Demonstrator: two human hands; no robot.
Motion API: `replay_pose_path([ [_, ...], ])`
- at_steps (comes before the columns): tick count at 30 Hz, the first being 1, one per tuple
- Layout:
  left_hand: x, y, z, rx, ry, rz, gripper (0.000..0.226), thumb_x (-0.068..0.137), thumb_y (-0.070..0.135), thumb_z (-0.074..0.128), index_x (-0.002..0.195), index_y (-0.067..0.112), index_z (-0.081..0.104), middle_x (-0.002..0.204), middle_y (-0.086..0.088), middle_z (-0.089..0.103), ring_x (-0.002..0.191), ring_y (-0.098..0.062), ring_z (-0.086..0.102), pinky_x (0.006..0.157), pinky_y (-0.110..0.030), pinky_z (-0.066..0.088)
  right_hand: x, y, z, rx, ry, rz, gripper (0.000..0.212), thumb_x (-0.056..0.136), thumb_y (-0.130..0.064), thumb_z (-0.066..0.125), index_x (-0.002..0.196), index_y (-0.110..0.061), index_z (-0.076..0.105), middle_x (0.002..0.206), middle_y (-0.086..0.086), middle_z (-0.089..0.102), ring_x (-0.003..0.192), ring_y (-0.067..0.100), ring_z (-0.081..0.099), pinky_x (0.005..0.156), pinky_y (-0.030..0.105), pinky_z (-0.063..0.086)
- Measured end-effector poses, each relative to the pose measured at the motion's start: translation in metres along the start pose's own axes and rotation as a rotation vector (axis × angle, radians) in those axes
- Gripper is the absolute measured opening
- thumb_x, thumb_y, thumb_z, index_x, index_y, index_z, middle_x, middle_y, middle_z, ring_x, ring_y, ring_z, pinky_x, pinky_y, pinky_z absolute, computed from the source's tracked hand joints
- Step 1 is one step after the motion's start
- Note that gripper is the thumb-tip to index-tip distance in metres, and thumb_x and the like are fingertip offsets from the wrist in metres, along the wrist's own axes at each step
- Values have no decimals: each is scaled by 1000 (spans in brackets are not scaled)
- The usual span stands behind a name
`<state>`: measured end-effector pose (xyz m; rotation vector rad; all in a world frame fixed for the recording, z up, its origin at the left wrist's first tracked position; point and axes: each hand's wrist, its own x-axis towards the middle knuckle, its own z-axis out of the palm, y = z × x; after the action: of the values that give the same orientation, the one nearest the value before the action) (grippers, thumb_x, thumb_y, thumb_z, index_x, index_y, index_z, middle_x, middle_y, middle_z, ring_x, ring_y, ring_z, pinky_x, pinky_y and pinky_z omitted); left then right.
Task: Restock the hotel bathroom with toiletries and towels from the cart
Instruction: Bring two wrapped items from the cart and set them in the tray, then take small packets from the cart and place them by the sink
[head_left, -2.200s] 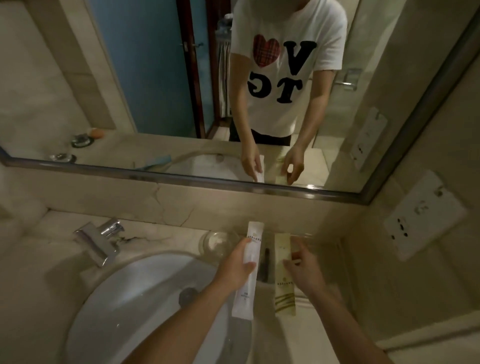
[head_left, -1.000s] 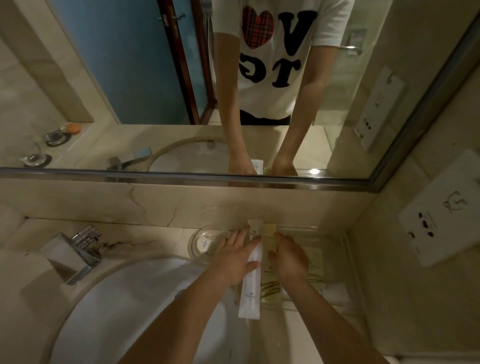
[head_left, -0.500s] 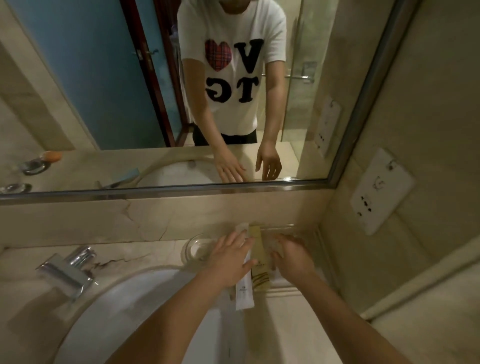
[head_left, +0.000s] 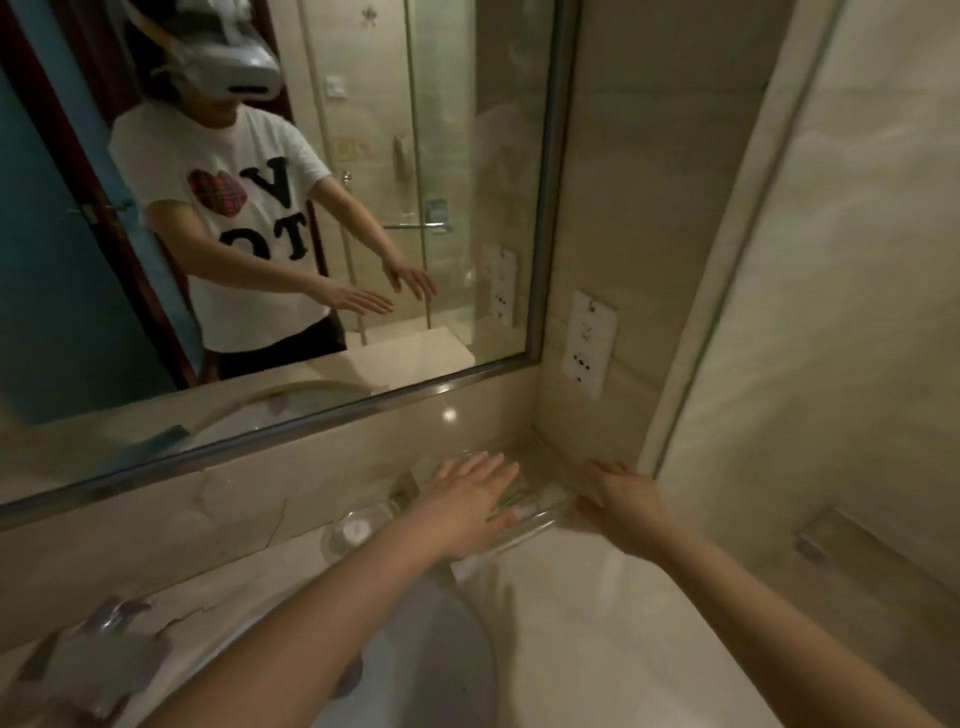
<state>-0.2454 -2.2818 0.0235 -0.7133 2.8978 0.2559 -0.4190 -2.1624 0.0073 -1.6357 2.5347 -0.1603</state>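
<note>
The left hand (head_left: 467, 499) covers most of the clear tray (head_left: 524, 535), so the packets (head_left: 511, 501) in it show only as a blurred strip beside the fingers; their print is unreadable. The faucet (head_left: 98, 654) is smeared by motion blur. The sink basin (head_left: 441, 660) is cut off by the bottom edge and partly hidden under the left forearm.
</note>
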Motion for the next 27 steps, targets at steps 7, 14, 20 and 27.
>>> replay_pose_path([
  [7,-41,71,-17,67,-22,315,61,98,50,24,151,23,8,159,3,2,145,-13,-3,115,-37,-2,-126,15,-38,-62,70,221,51,97,-45,38,143,-26,33,152,-3,30,140,19,25,109,34,29],
  [14,-69,171,-23,169,25,675,62,97,51,25,150,25,6,159,2,4,145,-13,3,117,-36,6,-266,29,-64,-107,72,492,53,97,-48,36,145,-27,30,154,-4,26,143,19,18,112,36,24],
  [20,-107,272,-32,147,29,973,63,96,52,28,150,27,5,159,5,2,145,-11,-1,117,-34,2,-389,29,-83,-99,155,714,50,96,-45,40,142,-27,35,153,-4,28,142,16,19,114,34,23],
  [27,-176,388,-34,193,43,1257,63,96,53,27,150,27,9,158,4,7,145,-12,4,117,-33,7,-537,19,-106,-91,216,991,50,96,-44,40,143,-27,34,153,-6,28,142,14,18,114,34,20],
])
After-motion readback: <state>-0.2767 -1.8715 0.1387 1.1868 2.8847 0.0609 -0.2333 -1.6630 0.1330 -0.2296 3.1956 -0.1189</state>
